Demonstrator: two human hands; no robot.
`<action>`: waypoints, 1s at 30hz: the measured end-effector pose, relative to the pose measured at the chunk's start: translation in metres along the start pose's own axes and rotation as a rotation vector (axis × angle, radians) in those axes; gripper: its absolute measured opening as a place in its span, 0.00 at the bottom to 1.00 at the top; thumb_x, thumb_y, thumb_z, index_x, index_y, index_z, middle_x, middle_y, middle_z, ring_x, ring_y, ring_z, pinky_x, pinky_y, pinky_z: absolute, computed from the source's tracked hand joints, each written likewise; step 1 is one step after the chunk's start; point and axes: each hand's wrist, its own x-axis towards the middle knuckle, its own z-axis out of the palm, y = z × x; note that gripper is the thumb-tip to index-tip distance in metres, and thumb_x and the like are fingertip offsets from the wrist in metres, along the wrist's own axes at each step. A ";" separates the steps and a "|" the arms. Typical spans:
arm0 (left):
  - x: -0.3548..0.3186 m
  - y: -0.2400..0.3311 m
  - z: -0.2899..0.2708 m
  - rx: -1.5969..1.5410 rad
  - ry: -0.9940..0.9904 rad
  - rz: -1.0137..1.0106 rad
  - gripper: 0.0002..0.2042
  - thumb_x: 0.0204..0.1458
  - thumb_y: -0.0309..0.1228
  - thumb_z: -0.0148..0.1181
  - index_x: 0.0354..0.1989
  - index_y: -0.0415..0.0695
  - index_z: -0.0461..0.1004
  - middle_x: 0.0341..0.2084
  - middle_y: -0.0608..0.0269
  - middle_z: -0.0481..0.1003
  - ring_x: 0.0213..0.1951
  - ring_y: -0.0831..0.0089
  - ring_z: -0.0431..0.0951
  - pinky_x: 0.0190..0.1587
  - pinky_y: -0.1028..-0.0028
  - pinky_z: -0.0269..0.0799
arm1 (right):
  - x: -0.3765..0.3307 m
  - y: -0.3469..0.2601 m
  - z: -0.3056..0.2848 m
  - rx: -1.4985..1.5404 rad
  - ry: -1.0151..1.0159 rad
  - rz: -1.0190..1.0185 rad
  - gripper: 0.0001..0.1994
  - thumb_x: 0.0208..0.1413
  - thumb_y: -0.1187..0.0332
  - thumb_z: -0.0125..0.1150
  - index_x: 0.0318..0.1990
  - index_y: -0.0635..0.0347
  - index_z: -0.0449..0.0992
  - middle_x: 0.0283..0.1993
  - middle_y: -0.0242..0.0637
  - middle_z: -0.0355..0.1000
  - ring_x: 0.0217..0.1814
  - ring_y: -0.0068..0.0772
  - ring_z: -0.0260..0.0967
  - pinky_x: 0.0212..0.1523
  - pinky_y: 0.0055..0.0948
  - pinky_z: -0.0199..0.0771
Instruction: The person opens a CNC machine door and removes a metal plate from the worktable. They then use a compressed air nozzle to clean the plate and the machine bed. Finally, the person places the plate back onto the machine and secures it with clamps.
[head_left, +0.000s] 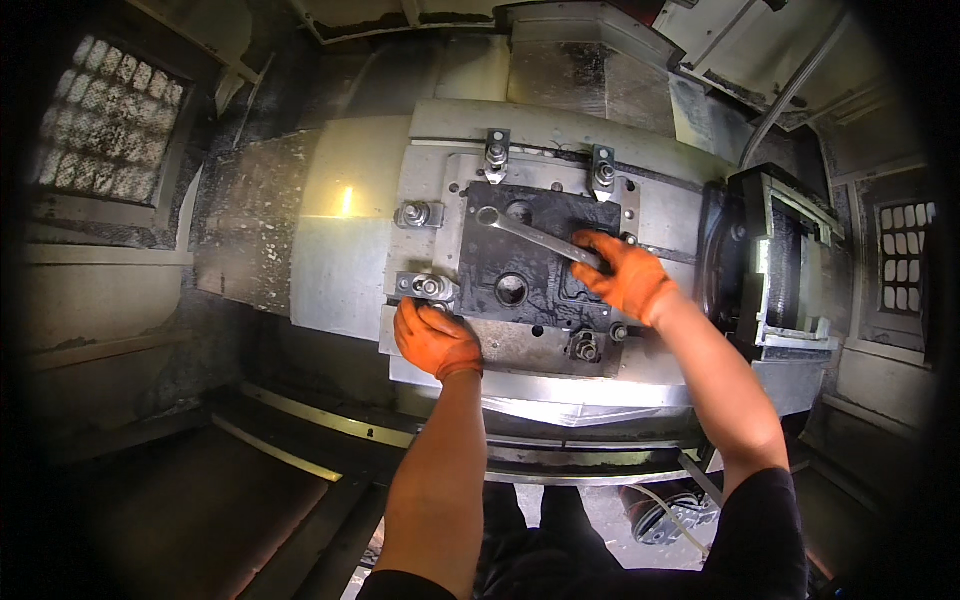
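My right hand (628, 280), in an orange glove, is closed around the lower end of a long steel wrench (535, 236). The wrench slants up and left over a dark, wet metal plate (530, 262), its ring end (488, 217) near the plate's upper left. At the near left corner, my gloved left hand (437, 340) has its fingers curled against the near side of a strap clamp (424, 287) with a bolt and nut. Its fingertips are partly hidden there. The dark plate has round holes and lies on a larger pale steel plate (500, 340).
More bolted clamps stand around the plate: two at the far edge (497, 152) (604, 172), one at left (416, 214) and one at the near edge (586, 346). A dark framed unit (790, 260) stands right. Machine walls with barred windows (115, 120) flank both sides.
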 end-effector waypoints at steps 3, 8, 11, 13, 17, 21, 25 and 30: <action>0.001 0.002 -0.001 -0.009 0.004 0.001 0.22 0.62 0.39 0.47 0.56 0.33 0.72 0.53 0.38 0.75 0.56 0.38 0.72 0.63 0.48 0.65 | -0.017 0.005 0.000 0.548 -0.007 -0.039 0.14 0.68 0.63 0.59 0.58 0.55 0.75 0.34 0.32 0.73 0.33 0.23 0.69 0.37 0.26 0.72; 0.001 0.001 -0.001 -0.009 0.008 -0.008 0.22 0.62 0.38 0.48 0.57 0.34 0.72 0.53 0.35 0.74 0.56 0.38 0.72 0.63 0.48 0.64 | 0.011 0.006 -0.034 0.917 -0.109 0.182 0.13 0.71 0.62 0.56 0.50 0.63 0.76 0.32 0.30 0.68 0.27 0.18 0.61 0.27 0.22 0.63; 0.002 0.006 -0.003 -0.010 -0.001 -0.013 0.22 0.61 0.38 0.48 0.57 0.34 0.72 0.53 0.36 0.74 0.55 0.38 0.72 0.62 0.48 0.65 | 0.047 0.004 -0.060 0.763 -0.219 0.252 0.13 0.70 0.59 0.56 0.49 0.59 0.76 0.39 0.33 0.74 0.24 0.19 0.63 0.19 0.24 0.61; 0.001 0.002 -0.001 -0.012 0.005 -0.004 0.22 0.61 0.38 0.48 0.57 0.34 0.72 0.52 0.37 0.74 0.55 0.38 0.72 0.62 0.48 0.65 | 0.065 -0.004 -0.066 0.725 -0.242 0.243 0.13 0.67 0.60 0.57 0.50 0.59 0.76 0.42 0.33 0.77 0.23 0.19 0.63 0.17 0.24 0.58; 0.003 0.005 -0.003 -0.032 0.005 0.008 0.21 0.61 0.38 0.49 0.56 0.35 0.72 0.51 0.38 0.74 0.54 0.38 0.72 0.61 0.49 0.65 | 0.099 -0.001 -0.074 0.525 -0.320 0.270 0.10 0.66 0.62 0.56 0.49 0.52 0.77 0.47 0.28 0.78 0.22 0.19 0.63 0.16 0.26 0.59; 0.005 0.011 -0.009 -0.046 -0.041 -0.020 0.21 0.61 0.38 0.49 0.56 0.35 0.72 0.51 0.38 0.74 0.54 0.38 0.72 0.61 0.49 0.64 | 0.111 0.000 -0.080 0.491 -0.373 0.303 0.07 0.65 0.63 0.56 0.46 0.50 0.77 0.47 0.25 0.78 0.20 0.21 0.61 0.17 0.26 0.58; 0.004 0.001 -0.004 -0.034 -0.018 0.004 0.21 0.61 0.39 0.48 0.55 0.35 0.72 0.50 0.38 0.74 0.53 0.38 0.72 0.61 0.48 0.64 | 0.119 -0.006 -0.077 0.483 -0.383 0.370 0.05 0.64 0.63 0.58 0.44 0.47 0.76 0.37 0.24 0.76 0.19 0.21 0.59 0.16 0.27 0.56; 0.003 0.003 -0.002 -0.021 -0.061 -0.003 0.22 0.62 0.39 0.47 0.56 0.33 0.72 0.51 0.37 0.74 0.54 0.37 0.72 0.62 0.48 0.64 | 0.114 0.021 -0.053 0.745 -0.528 0.354 0.04 0.63 0.62 0.60 0.42 0.44 0.74 0.26 0.25 0.66 0.19 0.22 0.57 0.18 0.27 0.56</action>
